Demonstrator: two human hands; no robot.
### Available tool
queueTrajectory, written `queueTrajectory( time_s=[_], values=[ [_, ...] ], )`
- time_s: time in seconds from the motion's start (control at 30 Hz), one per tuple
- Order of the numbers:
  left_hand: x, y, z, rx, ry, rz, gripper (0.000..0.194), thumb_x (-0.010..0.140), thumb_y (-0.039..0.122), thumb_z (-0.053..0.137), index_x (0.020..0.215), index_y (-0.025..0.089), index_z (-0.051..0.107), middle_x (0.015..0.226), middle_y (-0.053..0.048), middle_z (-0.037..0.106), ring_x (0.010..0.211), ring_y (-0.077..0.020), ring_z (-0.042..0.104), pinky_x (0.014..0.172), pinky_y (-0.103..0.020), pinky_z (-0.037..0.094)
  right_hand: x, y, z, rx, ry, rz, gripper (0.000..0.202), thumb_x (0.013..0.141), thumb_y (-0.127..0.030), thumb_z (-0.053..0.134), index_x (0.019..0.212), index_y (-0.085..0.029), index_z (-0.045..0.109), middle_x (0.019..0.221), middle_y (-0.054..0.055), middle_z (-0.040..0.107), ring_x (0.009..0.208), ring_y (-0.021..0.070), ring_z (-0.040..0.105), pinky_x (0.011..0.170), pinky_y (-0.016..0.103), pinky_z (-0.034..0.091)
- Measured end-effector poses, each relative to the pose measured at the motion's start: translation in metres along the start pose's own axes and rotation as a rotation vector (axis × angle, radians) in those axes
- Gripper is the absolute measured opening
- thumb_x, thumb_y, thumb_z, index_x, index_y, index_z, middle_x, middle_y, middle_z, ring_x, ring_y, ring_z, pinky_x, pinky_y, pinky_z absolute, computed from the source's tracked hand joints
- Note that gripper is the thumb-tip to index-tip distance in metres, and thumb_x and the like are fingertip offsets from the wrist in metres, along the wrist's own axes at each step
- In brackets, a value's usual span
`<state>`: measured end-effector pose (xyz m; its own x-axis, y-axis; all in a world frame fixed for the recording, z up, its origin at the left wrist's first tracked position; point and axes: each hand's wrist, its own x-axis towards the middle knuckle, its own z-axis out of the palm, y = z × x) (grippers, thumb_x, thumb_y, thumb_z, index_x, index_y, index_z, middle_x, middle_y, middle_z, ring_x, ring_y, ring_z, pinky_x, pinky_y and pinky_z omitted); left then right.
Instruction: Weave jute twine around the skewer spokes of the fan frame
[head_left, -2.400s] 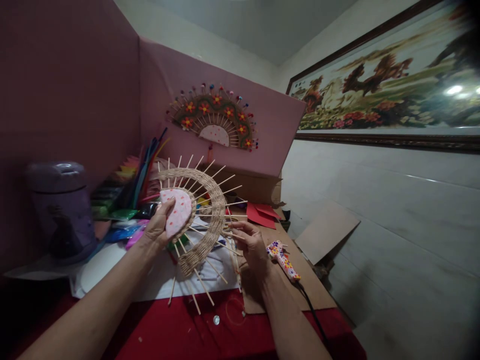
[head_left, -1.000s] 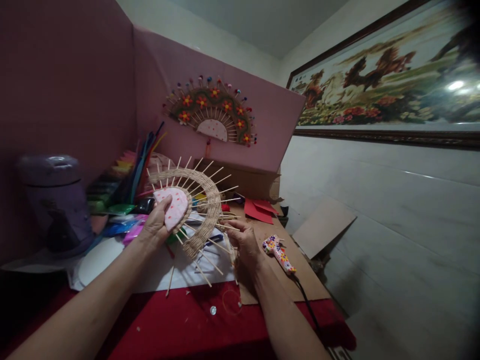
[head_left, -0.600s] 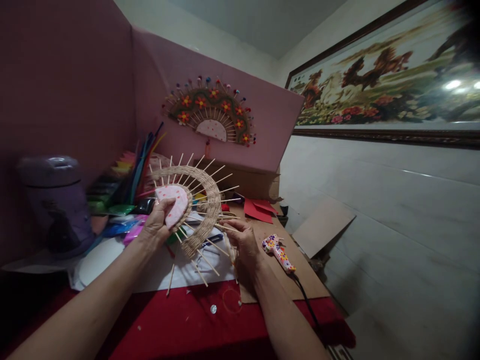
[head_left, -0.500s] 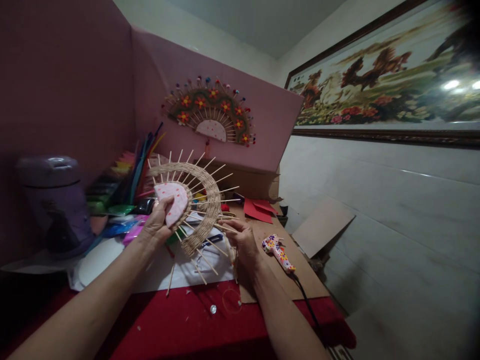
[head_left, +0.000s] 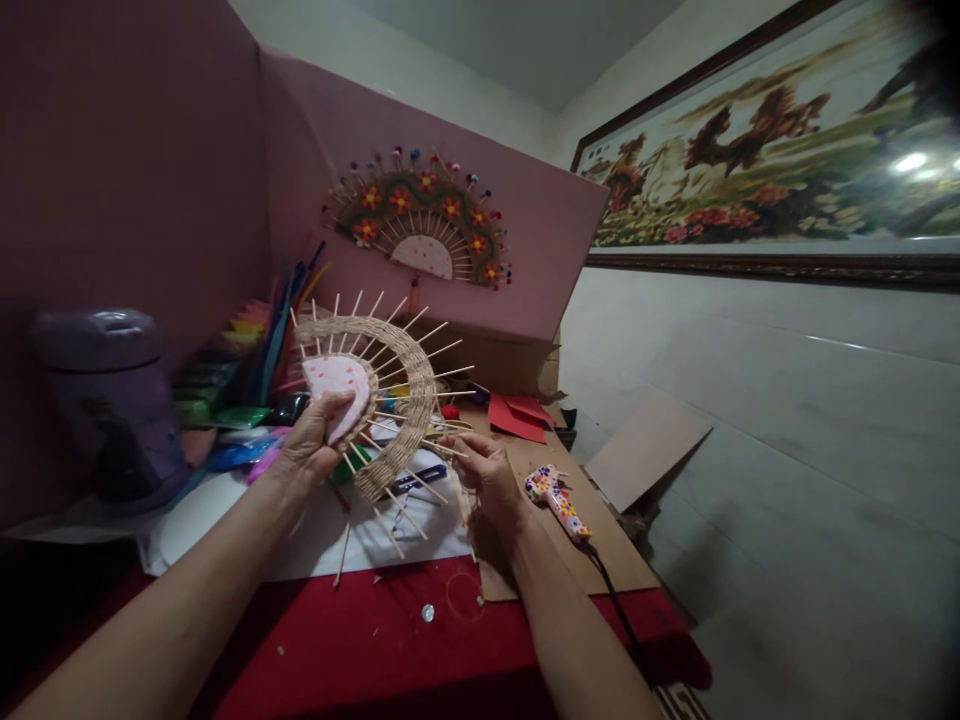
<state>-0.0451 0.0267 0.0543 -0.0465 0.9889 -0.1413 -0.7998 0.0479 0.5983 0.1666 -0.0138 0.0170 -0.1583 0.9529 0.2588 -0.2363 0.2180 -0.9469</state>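
Note:
My left hand (head_left: 315, 435) grips a half-round fan frame by its white, red-dotted centre piece (head_left: 337, 385), thumb on the front. Thin wooden sticks fan out from the centre, and a woven band of brown twine (head_left: 421, 400) runs in and out across them. At the frame's right side, my right hand (head_left: 487, 475) is closed in a pinch on a strand of twine (head_left: 452, 432), close to a stick's end. The fingers partly hide the strand.
A finished fan (head_left: 424, 215) with flowers hangs on the pink board behind. A flower-patterned glue gun (head_left: 556, 500) lies on cardboard (head_left: 600, 565) at the right. Red paper (head_left: 517, 418), a purple canister (head_left: 109, 410) and coloured craft packets (head_left: 240, 415) stand around. Red cloth (head_left: 337, 640) covers the front.
The fan frame has shifted slightly left and up with my left hand. My right hand stays by its right side, fingers still pinched at the twine.

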Motion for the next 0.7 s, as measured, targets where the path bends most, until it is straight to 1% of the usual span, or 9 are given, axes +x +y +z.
queueTrajectory(
  time_s=[0.07,0.13,0.23,0.3,0.33,0.4,0.47,0.6,0.7],
  values=[
    [0.002,0.001,-0.002,0.034,-0.006,0.006,0.030,0.068,0.004,0.055,0.096,0.011,0.061,0.065,-0.006,0.068,0.051,-0.0191,0.063,0.047,-0.031,0.055,0.001,0.001,-0.002,-0.043,0.034,-0.015,0.031,0.070,-0.044,0.061,0.081,-0.016,0.069,0.047,-0.006,0.034,0.042,0.0050,0.019,0.042,0.022,0.010],
    [0.004,0.002,-0.003,0.023,-0.006,0.014,0.029,0.068,0.006,0.055,0.096,0.012,0.061,0.065,-0.006,0.068,0.053,-0.0190,0.064,0.050,-0.032,0.055,0.003,0.002,-0.004,-0.115,0.087,-0.049,0.035,0.073,-0.047,0.058,0.079,-0.015,0.069,0.046,-0.006,0.034,0.042,0.0055,0.020,0.041,0.023,0.012],
    [0.006,0.002,-0.004,0.001,-0.022,0.043,0.030,0.069,0.004,0.053,0.097,0.014,0.061,0.065,-0.004,0.068,0.056,-0.0177,0.065,0.054,-0.030,0.056,0.006,0.004,-0.006,-0.273,0.166,-0.181,0.031,0.074,-0.045,0.057,0.071,-0.016,0.068,0.051,-0.002,0.045,0.046,0.0079,0.033,0.045,0.023,0.024],
    [0.007,0.001,-0.004,-0.011,-0.030,0.047,0.033,0.070,0.003,0.052,0.099,0.015,0.060,0.068,-0.004,0.069,0.059,-0.0170,0.065,0.056,-0.029,0.056,0.005,0.005,-0.006,-0.413,0.206,-0.313,0.025,0.075,-0.040,0.059,0.066,-0.018,0.067,0.060,0.000,0.053,0.056,0.0112,0.044,0.053,0.025,0.032],
    [0.007,0.000,-0.005,-0.012,-0.034,0.044,0.033,0.070,0.003,0.052,0.099,0.015,0.060,0.069,-0.004,0.069,0.060,-0.0169,0.065,0.056,-0.029,0.056,0.003,0.004,-0.005,-0.485,0.223,-0.377,0.022,0.075,-0.037,0.059,0.065,-0.018,0.066,0.064,0.001,0.055,0.060,0.0126,0.046,0.057,0.025,0.034],
    [0.008,-0.001,-0.005,-0.008,-0.043,0.050,0.032,0.069,0.002,0.053,0.098,0.015,0.061,0.070,-0.004,0.069,0.060,-0.0168,0.065,0.056,-0.028,0.056,0.000,0.003,-0.002,-0.614,0.225,-0.470,0.018,0.076,-0.034,0.058,0.066,-0.020,0.066,0.067,0.002,0.056,0.063,0.0139,0.047,0.059,0.026,0.034],
    [0.009,-0.003,-0.006,-0.001,-0.063,0.072,0.031,0.069,0.002,0.053,0.096,0.015,0.061,0.070,-0.004,0.069,0.059,-0.0165,0.065,0.057,-0.028,0.056,-0.004,0.003,0.000,-0.701,0.200,-0.521,0.016,0.077,-0.032,0.058,0.069,-0.021,0.066,0.067,0.003,0.055,0.063,0.0146,0.047,0.060,0.027,0.034],
    [0.011,-0.005,-0.007,0.025,-0.062,0.099,0.037,0.069,0.001,0.054,0.101,0.019,0.059,0.070,-0.001,0.069,0.060,-0.0165,0.065,0.057,-0.029,0.056,-0.007,0.003,0.002,-0.798,0.152,-0.564,0.015,0.079,-0.031,0.055,0.074,-0.022,0.066,0.072,0.004,0.057,0.068,0.0163,0.049,0.064,0.028,0.036],
    [0.011,-0.005,-0.007,-0.005,-0.041,0.055,0.040,0.069,0.002,0.056,0.106,0.016,0.058,0.071,-0.004,0.069,0.058,-0.0179,0.065,0.053,-0.030,0.055,-0.007,0.002,0.001,-0.774,0.179,-0.560,0.017,0.080,-0.033,0.055,0.073,-0.021,0.065,0.070,0.004,0.056,0.066,0.0158,0.049,0.063,0.028,0.035]
  ],
)
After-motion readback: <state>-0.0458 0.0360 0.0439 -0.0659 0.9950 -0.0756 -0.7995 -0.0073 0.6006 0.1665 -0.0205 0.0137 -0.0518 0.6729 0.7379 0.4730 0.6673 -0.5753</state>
